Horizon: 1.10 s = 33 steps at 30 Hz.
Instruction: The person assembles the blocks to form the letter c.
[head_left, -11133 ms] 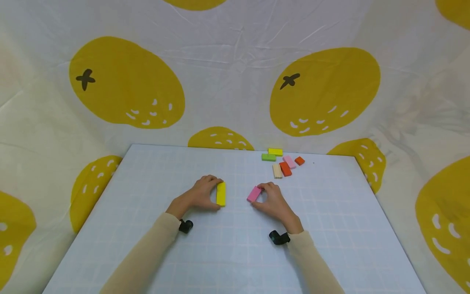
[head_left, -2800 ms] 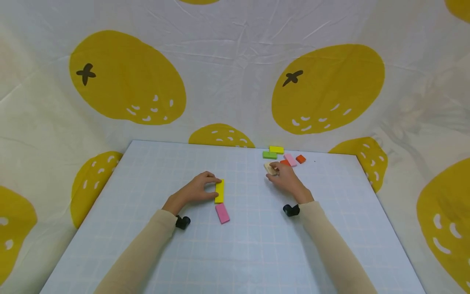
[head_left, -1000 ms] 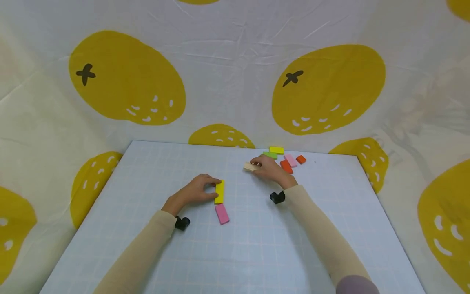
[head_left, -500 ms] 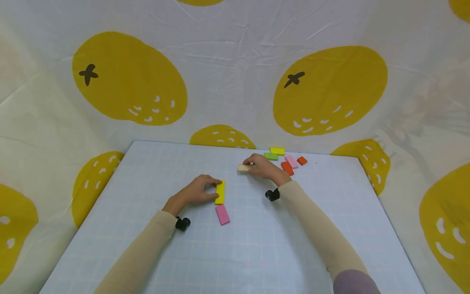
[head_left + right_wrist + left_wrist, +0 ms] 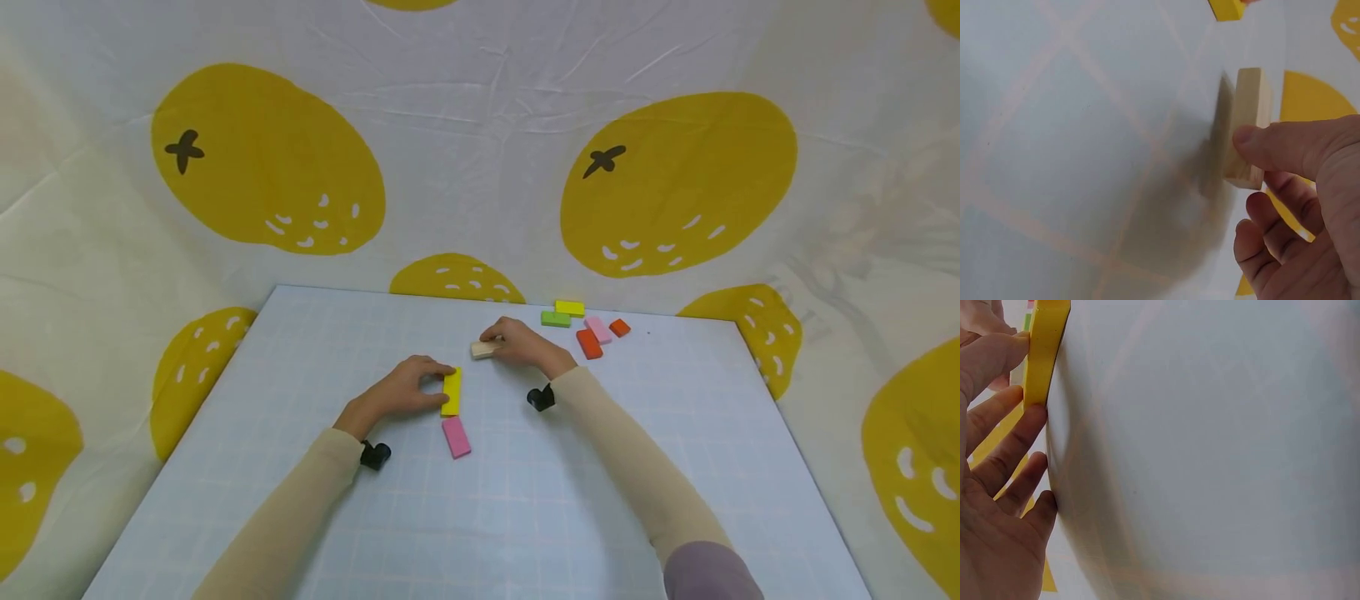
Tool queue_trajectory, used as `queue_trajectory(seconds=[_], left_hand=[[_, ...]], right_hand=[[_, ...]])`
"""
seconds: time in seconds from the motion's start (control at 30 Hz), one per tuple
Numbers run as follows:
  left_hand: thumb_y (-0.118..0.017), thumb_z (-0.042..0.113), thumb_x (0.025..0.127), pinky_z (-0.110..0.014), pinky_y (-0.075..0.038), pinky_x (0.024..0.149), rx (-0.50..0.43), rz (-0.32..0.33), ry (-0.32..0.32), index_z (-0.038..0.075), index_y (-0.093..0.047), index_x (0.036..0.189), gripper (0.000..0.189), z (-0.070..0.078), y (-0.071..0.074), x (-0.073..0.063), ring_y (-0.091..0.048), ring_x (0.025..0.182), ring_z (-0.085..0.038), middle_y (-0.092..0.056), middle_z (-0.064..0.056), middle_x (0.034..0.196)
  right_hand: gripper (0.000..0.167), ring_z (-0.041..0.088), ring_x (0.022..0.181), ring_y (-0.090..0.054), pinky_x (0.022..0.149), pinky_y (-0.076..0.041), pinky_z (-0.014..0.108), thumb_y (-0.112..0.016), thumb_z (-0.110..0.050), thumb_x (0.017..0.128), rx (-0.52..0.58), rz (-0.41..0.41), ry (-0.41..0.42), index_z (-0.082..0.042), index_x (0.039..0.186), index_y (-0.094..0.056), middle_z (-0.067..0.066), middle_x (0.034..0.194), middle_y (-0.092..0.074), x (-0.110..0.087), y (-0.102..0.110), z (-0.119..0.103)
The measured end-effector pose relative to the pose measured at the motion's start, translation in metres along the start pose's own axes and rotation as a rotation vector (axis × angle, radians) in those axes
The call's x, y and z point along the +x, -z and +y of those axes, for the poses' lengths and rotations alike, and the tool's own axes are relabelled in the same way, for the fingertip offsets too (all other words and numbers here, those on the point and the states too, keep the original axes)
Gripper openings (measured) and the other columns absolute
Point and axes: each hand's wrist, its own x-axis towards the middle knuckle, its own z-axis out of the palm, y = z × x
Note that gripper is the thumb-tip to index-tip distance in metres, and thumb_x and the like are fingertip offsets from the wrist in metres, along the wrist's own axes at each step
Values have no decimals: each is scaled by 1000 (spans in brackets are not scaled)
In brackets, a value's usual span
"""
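Note:
In the head view my left hand pinches a yellow wooden block lying flat on the table, thumb and index finger on it. The left wrist view has the thumb against the yellow block, with fingertips at its end. Just below it lies a pink block, slightly slanted, close to its lower end. Farther back, my right hand holds a plain wood block. In the right wrist view the thumb presses on the plain block; a shadow lies beside it on the tabletop.
At the back right lie a green block, another yellow block, a light pink block, a red block and a small orange-red block. The pale gridded table ends at a patterned cloth.
My right hand has picked the plain wood block from the back-right group and carried it left, toward the yellow block. Earlier it placed the pink block below the yellow one. The left hand stays put lately.

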Motion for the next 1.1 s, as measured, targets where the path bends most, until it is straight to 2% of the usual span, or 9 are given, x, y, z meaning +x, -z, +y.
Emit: queue_trajectory(seconds=[0.2, 0.4, 0.57, 0.77, 1.1], left_hand=[[-76, 35, 93, -49, -47, 108, -3, -5, 14, 20, -65, 140, 51, 0, 0, 0, -57, 113, -20, -69, 2, 118], [-76, 35, 93, -48, -47, 108, -2, -9, 15, 20, -65, 140, 51, 1, 0, 1, -57, 113, -20, -69, 2, 119], [-75, 36, 93, -48, -47, 110, 2, -10, 39, 21, -65, 141, 51, 1, 0, 0, -57, 116, -20, -68, 3, 121], [-76, 35, 92, -51, -46, 110, -6, -10, 61, 21, -65, 140, 51, 4, 2, -2, -57, 118, -23, -68, 1, 122], [-75, 36, 92, -49, -46, 110, -1, -1, 38, 22, -66, 140, 50, 1, -1, 0, -57, 118, -21, -69, 4, 119]], right_hand=[[36, 28, 117, -56, 108, -48, 41, -65, -3, 98, 14, -21, 2, -7, 133, -69, 15, 133, -62, 2, -10, -6], [37, 28, 120, -54, 108, -47, 42, -65, -4, 98, 17, -10, -2, -8, 135, -68, 16, 137, -57, 2, -15, -6], [41, 29, 116, -55, 104, -50, 42, -69, -13, 96, 87, 24, -36, -11, 137, -65, 15, 139, -58, 3, -18, -5], [37, 29, 114, -58, 101, -52, 43, -73, -25, 95, 162, 90, -79, -11, 129, -69, 13, 134, -61, 3, -22, -2], [31, 28, 108, -57, 98, -51, 41, -73, -20, 95, 163, 136, -70, -8, 123, -74, 12, 128, -64, 7, -30, -2]])
